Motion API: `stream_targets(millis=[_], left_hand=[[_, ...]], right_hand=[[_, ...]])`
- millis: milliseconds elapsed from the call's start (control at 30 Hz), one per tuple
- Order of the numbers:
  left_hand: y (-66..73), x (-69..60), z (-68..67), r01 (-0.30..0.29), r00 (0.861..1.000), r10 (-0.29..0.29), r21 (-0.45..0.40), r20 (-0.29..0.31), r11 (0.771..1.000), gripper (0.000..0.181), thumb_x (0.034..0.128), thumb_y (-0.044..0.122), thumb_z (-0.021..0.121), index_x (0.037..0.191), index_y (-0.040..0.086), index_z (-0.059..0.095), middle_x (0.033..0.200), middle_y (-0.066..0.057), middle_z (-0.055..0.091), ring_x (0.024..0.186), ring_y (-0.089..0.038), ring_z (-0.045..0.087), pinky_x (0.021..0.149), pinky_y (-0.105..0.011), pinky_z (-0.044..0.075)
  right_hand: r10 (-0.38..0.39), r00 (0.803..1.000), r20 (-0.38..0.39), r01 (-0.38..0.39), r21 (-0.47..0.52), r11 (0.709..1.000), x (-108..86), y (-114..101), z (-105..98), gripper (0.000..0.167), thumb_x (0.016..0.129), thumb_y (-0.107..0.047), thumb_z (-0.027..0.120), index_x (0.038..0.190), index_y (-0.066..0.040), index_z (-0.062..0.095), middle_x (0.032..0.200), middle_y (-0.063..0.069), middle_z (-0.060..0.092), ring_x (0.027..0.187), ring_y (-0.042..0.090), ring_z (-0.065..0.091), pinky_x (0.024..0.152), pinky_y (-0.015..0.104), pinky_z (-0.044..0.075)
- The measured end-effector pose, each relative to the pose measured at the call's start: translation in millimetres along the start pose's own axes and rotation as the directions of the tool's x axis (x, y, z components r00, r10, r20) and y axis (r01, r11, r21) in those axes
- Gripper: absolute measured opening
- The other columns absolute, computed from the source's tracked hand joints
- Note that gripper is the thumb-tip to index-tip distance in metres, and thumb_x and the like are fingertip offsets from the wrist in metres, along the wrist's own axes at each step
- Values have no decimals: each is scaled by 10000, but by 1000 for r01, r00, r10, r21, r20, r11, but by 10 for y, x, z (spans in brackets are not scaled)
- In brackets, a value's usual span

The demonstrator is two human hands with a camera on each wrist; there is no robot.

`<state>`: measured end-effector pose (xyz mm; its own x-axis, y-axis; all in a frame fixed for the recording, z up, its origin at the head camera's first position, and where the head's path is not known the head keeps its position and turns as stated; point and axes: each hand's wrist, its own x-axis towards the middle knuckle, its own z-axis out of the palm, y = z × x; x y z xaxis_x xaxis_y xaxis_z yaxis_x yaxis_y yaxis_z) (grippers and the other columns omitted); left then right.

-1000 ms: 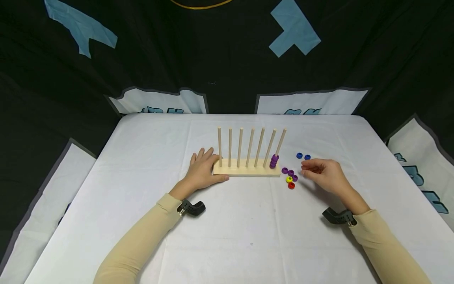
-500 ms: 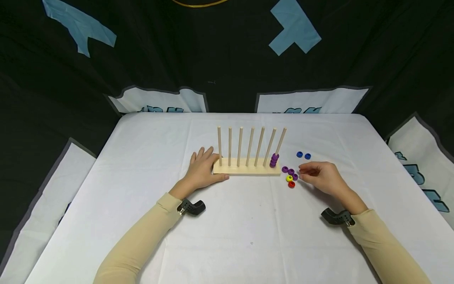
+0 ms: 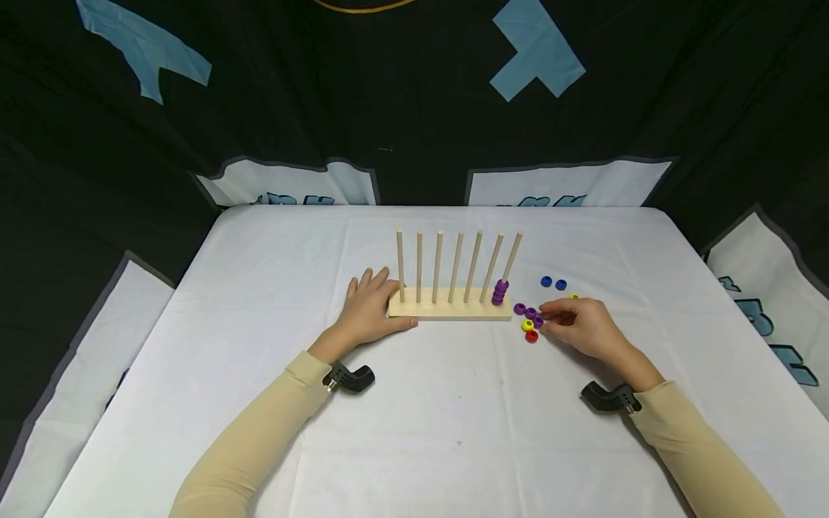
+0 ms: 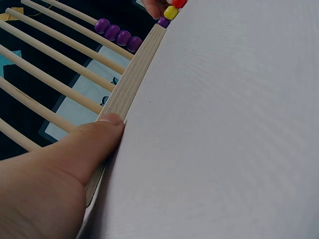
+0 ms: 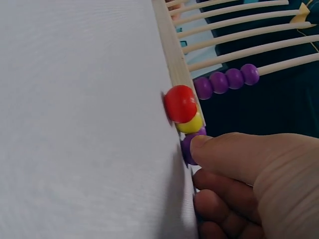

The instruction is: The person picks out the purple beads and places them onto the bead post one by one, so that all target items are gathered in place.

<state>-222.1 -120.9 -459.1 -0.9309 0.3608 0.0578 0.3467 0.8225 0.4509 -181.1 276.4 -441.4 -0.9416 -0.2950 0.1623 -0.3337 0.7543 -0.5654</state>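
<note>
A wooden rack (image 3: 450, 309) with upright pegs stands mid-table, with a stack of purple beads (image 3: 500, 292) on its rightmost peg. My left hand (image 3: 365, 313) grips the rack's left end, thumb along the front edge (image 4: 132, 82) and the other fingers spread behind. At the right end, my right hand (image 3: 583, 331) is beside loose purple beads (image 3: 520, 309), its thumb and index tips slightly apart. In the right wrist view its thumb (image 5: 224, 154) overlaps a purple bead (image 5: 187, 148); whether it pinches that bead is unclear. A yellow bead (image 3: 527, 325) and a red bead (image 3: 532, 336) lie nearest.
Two blue beads (image 3: 547, 281) lie behind the loose purple ones. Another yellow bead (image 3: 573, 296) shows just behind my right hand. White cloth covers the table (image 3: 414, 432), and a dark curtain (image 3: 421, 108) hangs behind it.
My right hand has moved left to the nearest purple bead. A blue bead beside its fingers is now clear of them, and a yellow bead has come into view behind the hand. My left hand stays put.
</note>
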Motion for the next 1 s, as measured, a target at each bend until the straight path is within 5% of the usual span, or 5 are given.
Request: stream_targets(millis=[467, 1000], left_hand=[[-15, 18, 19, 1, 1000, -1, -1, 4, 1000, 782, 812, 565, 782, 1400, 94, 574, 1641, -257, 311, 1544, -535, 154, 1222, -713, 86], [-9, 18, 11, 4, 1000, -4, 6, 5, 1000, 765, 810, 566, 782, 1389, 105, 588, 1637, -238, 328, 1545, -534, 152, 1217, -720, 92]], right_hand=[[-42, 997, -69, 43, 16, 999, -25, 3, 94, 278, 793, 10, 811, 1067, 30, 768, 932, 163, 777, 741, 10, 612, 648, 163, 525], [-4, 998, -59, 4, -4, 1000, -13, 12, 125, 270, 813, -1, 811, 1078, 15, 769, 949, 147, 777, 756, 94, 623, 655, 173, 527]])
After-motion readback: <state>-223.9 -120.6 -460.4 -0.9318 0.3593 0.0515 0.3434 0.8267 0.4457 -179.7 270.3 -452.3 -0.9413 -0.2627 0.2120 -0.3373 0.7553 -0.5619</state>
